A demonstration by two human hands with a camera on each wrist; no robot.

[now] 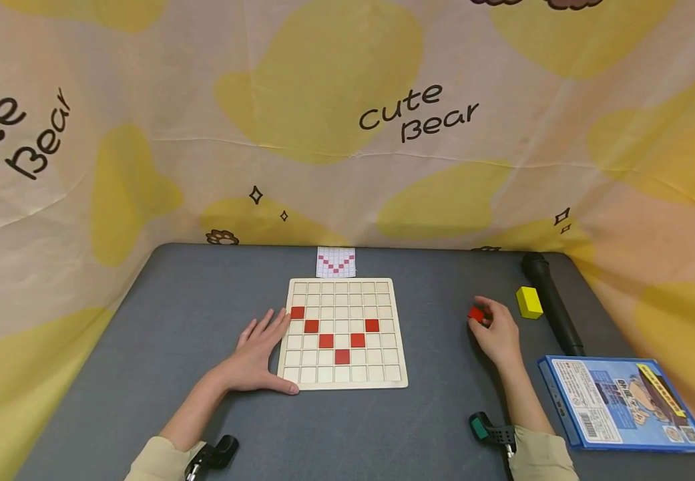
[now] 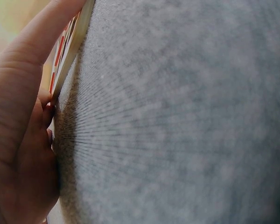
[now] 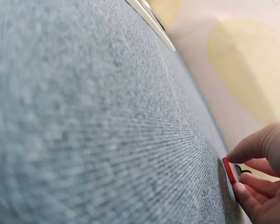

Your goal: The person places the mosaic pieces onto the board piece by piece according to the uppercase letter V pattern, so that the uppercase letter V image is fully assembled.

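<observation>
A cream grid board [image 1: 401, 380] lies on the grey table with several red square tiles [image 1: 342, 357] forming a slanting V, its left arm reaching higher. My left hand [image 1: 255, 359] spreads its straight fingers along the board's left side, thumb at the lower left corner; the left wrist view shows the thumb [image 2: 25, 60] against the board's edge. Off to the right of the board, my right hand [image 1: 496, 334] pinches a red tile [image 1: 476, 314] between thumb and fingertips. In the right wrist view that tile [image 3: 229, 171] is held edge-on, low over the table.
Behind the board lies a small pattern card [image 1: 336, 262] printed with a red V. To the right are a yellow block [image 1: 529, 302], a black microphone [image 1: 554, 304] and a blue box [image 1: 629, 404]. A patterned cloth [image 1: 323, 80] hangs along the back and sides.
</observation>
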